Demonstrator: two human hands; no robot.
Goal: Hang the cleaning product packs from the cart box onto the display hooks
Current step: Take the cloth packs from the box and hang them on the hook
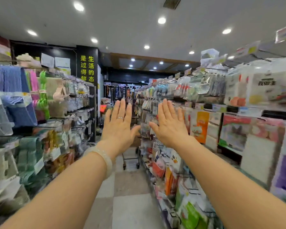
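Towels (15, 78) at left: blue and purple, with pink ones beside them. Hangers (43, 95): bright green. Black pillar (87, 63) bearing yellow characters. Pack (200, 126) at right: orange with a white cartoon figure. Lower pack (191, 215): green. Floor (130, 204): pale grey and beige checks. Bracelet (104, 158) on left wrist: milky white. Ring (120, 118): silver. Ceiling (122, 22): white.

The cart (131, 158) down the aisle was mostly hidden behind the left hand (120, 124) and right hand (169, 124); only its lower frame and wheels showed, and its box could not be seen. The hanging packs (185, 176) on the right shelves were smeared by motion blur, their labels unreadable. Both forearms were cut off by the bottom edge.
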